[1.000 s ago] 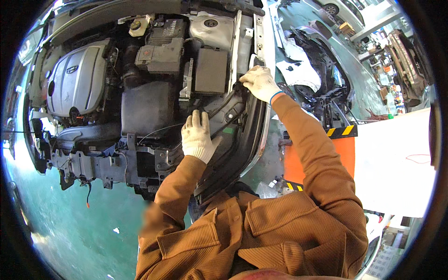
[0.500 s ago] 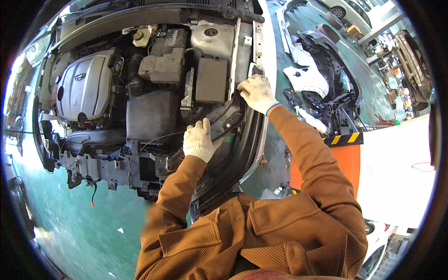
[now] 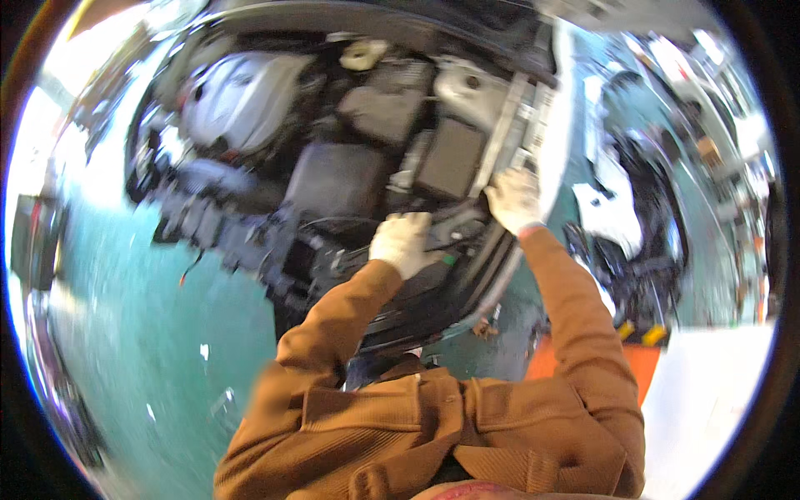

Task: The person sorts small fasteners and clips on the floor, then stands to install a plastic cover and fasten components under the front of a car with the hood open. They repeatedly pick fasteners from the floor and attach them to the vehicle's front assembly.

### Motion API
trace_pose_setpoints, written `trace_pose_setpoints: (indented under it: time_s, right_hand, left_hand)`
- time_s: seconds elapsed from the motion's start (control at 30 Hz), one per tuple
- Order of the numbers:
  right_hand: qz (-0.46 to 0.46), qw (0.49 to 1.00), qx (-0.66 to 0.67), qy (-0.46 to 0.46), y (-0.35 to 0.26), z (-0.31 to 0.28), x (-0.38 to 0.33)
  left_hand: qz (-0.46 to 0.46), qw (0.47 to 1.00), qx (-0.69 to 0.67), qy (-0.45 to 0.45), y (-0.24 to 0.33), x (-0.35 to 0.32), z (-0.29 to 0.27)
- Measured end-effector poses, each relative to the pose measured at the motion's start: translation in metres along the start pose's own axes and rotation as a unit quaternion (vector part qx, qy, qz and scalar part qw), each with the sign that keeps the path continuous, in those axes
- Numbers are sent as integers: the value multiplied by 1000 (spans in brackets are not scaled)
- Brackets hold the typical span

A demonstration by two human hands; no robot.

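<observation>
Both my hands wear off-white work gloves and are at the front corner of an open engine bay. My left hand [image 3: 400,243] closes over the inner end of a black headlight [image 3: 457,282], its thumb towards the housing. At the upper outer end of that headlight my right hand [image 3: 514,200] has its fingers curled, beside the white fender edge. Between the hands runs a dark bracket-like part of the housing [image 3: 457,231]; a small green mark shows below it. Motion blur and the gloves hide the exact contact points.
A grey engine cover [image 3: 243,100], a black box [image 3: 337,179] and a flat-lidded box [image 3: 451,158] fill the bay. The exposed front frame [image 3: 221,225] lies left. At right stand removed body parts [image 3: 612,208] and an orange-sided table with a white top [image 3: 708,392].
The view has turned and blurred, so the car and both hands appear further right and lower. Both hands stay at about the same places on the headlight.
</observation>
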State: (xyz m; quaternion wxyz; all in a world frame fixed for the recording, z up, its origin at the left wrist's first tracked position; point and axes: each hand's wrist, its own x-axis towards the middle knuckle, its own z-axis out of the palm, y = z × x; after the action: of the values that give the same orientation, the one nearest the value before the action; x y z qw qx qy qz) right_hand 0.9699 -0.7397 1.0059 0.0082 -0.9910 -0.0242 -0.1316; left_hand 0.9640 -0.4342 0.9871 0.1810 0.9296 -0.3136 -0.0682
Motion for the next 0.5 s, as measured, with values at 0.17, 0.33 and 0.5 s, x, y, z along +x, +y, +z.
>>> trace_pose_setpoints:
  time_s: [0.17,0.33,0.5]
  right_hand:
    - [-37,996,-76,14,-4,6,5]
    - [-25,992,-124,-10,2,17,7]
    - [-23,989,-143,13,4,26,4]
  left_hand:
    - [17,999,27,-1,6,5,-4]
    - [62,998,-13,-29,32,39,9]
    - [42,998,-31,-47,51,65,28]
